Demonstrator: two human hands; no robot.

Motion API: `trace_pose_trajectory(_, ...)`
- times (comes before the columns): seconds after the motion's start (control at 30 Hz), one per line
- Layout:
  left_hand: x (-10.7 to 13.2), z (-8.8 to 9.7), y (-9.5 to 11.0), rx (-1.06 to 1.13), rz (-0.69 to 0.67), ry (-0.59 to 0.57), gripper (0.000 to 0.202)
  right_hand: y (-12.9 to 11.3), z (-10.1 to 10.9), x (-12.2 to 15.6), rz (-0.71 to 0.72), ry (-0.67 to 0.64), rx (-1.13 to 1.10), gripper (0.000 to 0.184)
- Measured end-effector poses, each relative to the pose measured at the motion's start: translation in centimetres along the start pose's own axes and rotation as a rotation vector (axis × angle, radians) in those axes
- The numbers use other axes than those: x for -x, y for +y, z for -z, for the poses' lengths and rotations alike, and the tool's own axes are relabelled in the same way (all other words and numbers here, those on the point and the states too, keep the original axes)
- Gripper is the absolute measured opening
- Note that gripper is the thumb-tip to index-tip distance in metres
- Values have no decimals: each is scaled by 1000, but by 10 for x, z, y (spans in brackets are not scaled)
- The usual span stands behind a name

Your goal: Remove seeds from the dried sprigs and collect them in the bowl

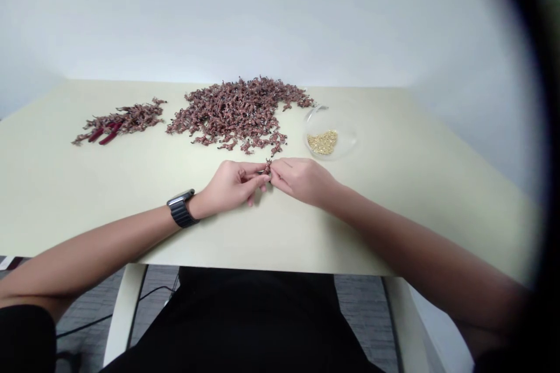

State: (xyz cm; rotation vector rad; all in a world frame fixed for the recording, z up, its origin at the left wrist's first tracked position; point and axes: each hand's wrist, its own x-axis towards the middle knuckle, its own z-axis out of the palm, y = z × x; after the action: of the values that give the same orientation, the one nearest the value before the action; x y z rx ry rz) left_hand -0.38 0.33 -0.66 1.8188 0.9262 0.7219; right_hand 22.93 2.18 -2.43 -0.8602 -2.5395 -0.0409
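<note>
Near the middle of the table, my left hand [231, 186] pinches a small brown animal figurine [268, 166] between thumb and fingers. Antler-like prongs stick up from the figurine's top. My right hand [301, 179] is closed, its curled fingers meeting the figurine from the right; whatever lies between these fingertips is hidden. Just beyond both hands spreads a big heap of similar brown figurines [236, 111]. To the right of it, a clear round bowl [345, 148] contains many tiny gold-coloured pieces [322, 142].
A smaller pile of brown figurines [142, 118] lies at the left, with a tool's two dark red handles [109, 133] across it. The pale table [245, 245] ends at a white wall [245, 17] behind. Cables [87, 324] run below the table at the left.
</note>
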Motion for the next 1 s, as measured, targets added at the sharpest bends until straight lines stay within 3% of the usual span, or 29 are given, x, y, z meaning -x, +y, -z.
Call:
trace_pose_trajectory(0.13,1,1,3,17,0,-28,32,0,-2,0,-16,6,-101,23)
trace_pose_trajectory(0.37,4,-1,3,-7,-25,10,29,-13,3,-6,-191,92,-412,27)
trace_pose_trajectory(0.67,2,1,6,57,12,-47,30,-4,9,-5,-39,-17,-257,19)
trace_pose_trajectory(0.83,4,0,3,-7,-14,-31,29,-6,4,-5,-48,35,-286,23)
trace_pose_trajectory(1.0,6,-2,1,-108,-79,16,27,-13,6,-7,-151,78,-439,27)
